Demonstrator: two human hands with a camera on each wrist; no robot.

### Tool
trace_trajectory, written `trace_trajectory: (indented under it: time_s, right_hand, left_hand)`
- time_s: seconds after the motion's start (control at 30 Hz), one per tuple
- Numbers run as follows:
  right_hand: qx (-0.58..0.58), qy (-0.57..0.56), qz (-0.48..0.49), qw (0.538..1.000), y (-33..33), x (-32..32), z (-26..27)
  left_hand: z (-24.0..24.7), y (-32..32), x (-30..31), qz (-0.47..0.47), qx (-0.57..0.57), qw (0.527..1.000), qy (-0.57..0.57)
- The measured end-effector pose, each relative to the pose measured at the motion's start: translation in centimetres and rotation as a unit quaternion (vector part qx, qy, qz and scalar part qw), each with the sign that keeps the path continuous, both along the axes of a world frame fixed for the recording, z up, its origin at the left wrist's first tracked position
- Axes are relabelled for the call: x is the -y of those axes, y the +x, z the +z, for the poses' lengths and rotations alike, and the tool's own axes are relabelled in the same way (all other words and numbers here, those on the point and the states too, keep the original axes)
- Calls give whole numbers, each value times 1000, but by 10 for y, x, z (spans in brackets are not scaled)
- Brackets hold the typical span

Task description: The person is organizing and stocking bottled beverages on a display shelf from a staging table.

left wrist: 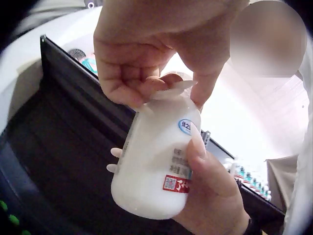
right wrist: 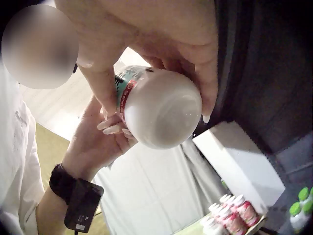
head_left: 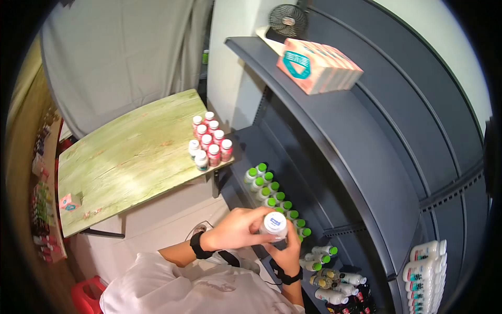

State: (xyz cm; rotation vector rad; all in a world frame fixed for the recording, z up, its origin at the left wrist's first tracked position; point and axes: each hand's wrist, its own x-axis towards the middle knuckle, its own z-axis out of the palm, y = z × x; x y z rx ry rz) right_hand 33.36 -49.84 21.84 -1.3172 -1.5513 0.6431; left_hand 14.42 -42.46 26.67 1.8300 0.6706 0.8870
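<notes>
Both hands are on one white plastic bottle, whose white lid with a blue mark faces up in the head view. My left hand grips it at the lid and neck, fingers curled over the top. A thin whitish flap sticks out under those fingers in the left wrist view. Lower down, my right hand holds the bottle's body, its thumb along the printed label. The bottle's rounded base shows in the right wrist view. Dark bands circle both wrists.
Green-capped bottles stand in rows on the low grey shelf. Others lie nearby. Red and white bottles crowd the corner of the green table. Tissue packs and a fan sit on the upper shelf.
</notes>
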Motion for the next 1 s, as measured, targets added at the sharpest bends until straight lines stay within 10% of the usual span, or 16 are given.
trace_trajectory:
  time_s: [0.53,1.0]
  right_hand:
    - [52,-1,240,969,-194,-159,-41]
    - [118,-14,221,968,-277,-284,-135]
  left_hand:
    - [-55,-200,-90,245,-2,968,-50]
    - [-128,-255,-216,371,-110,921,49]
